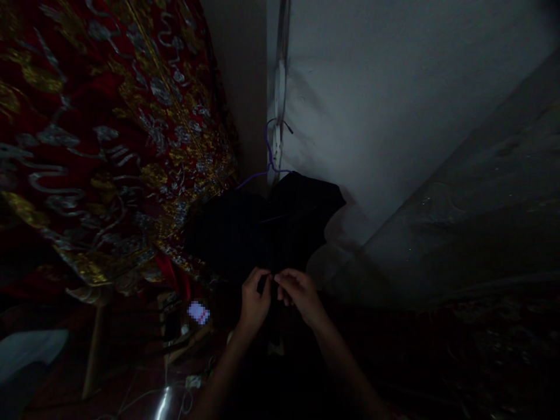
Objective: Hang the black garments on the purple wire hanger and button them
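Observation:
A black garment hangs on a purple clothes hanger against the wall corner. In front of its lower part my left hand has thumb and fingers bent toward each other in a pinch. My right hand is close beside it, thumb and index finger pressed together, the other fingers curled. The fingertips of both hands nearly meet at the garment's dark front. It is too dark to make out what is between them, though they appear to be at the black cloth.
Red cloth with gold and silver embroidery hangs at the left. A pale wall rises behind, with a translucent sheet to the right. Low at the left are a wooden leg, cables, a small socket block and a bright light.

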`<state>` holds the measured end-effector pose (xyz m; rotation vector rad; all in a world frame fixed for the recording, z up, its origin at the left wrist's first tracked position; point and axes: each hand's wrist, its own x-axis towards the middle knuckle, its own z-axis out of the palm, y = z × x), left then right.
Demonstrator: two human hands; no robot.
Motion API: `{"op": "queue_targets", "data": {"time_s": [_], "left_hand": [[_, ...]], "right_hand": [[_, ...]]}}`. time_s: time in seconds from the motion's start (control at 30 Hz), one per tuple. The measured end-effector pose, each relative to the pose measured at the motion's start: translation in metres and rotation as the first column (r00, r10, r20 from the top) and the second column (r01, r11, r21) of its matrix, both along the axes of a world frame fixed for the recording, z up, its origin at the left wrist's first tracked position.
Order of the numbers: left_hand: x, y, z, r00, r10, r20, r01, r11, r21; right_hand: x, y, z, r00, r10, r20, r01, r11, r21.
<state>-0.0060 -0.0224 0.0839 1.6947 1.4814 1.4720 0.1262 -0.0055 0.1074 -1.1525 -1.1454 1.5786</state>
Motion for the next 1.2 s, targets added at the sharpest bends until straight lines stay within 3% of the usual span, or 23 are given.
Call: {"op": "queue_targets", "data": {"time_s": [0.13, 0.3, 0.4, 0.47, 0.53, 0.6, 0.7, 0.8, 0.87, 0.97, 1.07, 1.13, 1.2], "left_hand": [[-0.001, 0.003, -0.012, 0.999, 0.005, -0.045, -0.006, 1.000, -0.026], [-0.011, 0.023, -0.031, 0.998, 0.047, -0.042, -0.049, 0.997, -0.061], [-0.025, 0.039, -0.026, 0.999, 0.027, -0.039, -0.030, 0.997, -0.077], [-0.033, 0.047, -0.008, 0.998, -0.028, -0.050, 0.024, 0.995, -0.093], [-0.038, 0.050, 0.025, 0.995, -0.069, -0.066, 0.065, 0.996, -0.059], [-0.038, 0.051, 0.066, 0.996, -0.046, -0.075, 0.052, 0.995, 0.084], [-0.032, 0.056, 0.128, 0.994, -0.005, -0.109, 0.042, 0.939, 0.341], [-0.025, 0.065, 0.164, 0.967, 0.017, -0.252, 0.101, 0.887, 0.450], [-0.022, 0.068, 0.172, 0.949, 0.047, -0.313, 0.117, 0.867, 0.484], [-0.026, 0.065, 0.174, 0.942, 0.151, -0.298, 0.040, 0.835, 0.548], [-0.052, 0.060, 0.169, 0.947, 0.320, 0.032, -0.279, 0.770, 0.574], [-0.079, 0.059, 0.157, 0.836, 0.355, 0.419, -0.526, 0.736, 0.425], [-0.106, 0.058, 0.134, 0.590, 0.323, 0.740, -0.597, 0.792, 0.130]], "right_hand": [[0.001, 0.026, 0.033, 0.976, -0.114, -0.185, 0.098, 0.991, -0.093], [-0.007, 0.065, 0.107, 0.935, -0.125, -0.331, 0.165, 0.982, 0.096], [-0.016, 0.066, 0.130, 0.942, -0.062, -0.330, 0.129, 0.974, 0.186], [-0.020, 0.061, 0.132, 0.949, -0.057, -0.310, 0.130, 0.966, 0.222], [-0.020, 0.058, 0.129, 0.954, -0.076, -0.289, 0.154, 0.954, 0.256], [-0.018, 0.057, 0.129, 0.958, -0.089, -0.273, 0.171, 0.940, 0.295], [-0.015, 0.056, 0.136, 0.973, -0.092, -0.212, 0.169, 0.910, 0.378], [-0.014, 0.056, 0.143, 0.986, -0.124, -0.110, 0.162, 0.866, 0.473], [-0.014, 0.061, 0.138, 0.983, -0.177, -0.054, 0.178, 0.831, 0.526], [-0.017, 0.076, 0.113, 0.963, -0.262, 0.069, 0.174, 0.794, 0.583], [-0.018, 0.086, 0.076, 0.932, -0.265, 0.249, 0.093, 0.837, 0.539], [-0.018, 0.082, 0.052, 0.937, -0.203, 0.283, 0.046, 0.877, 0.478], [-0.018, 0.071, 0.035, 0.963, -0.121, 0.239, 0.007, 0.903, 0.429]]}}
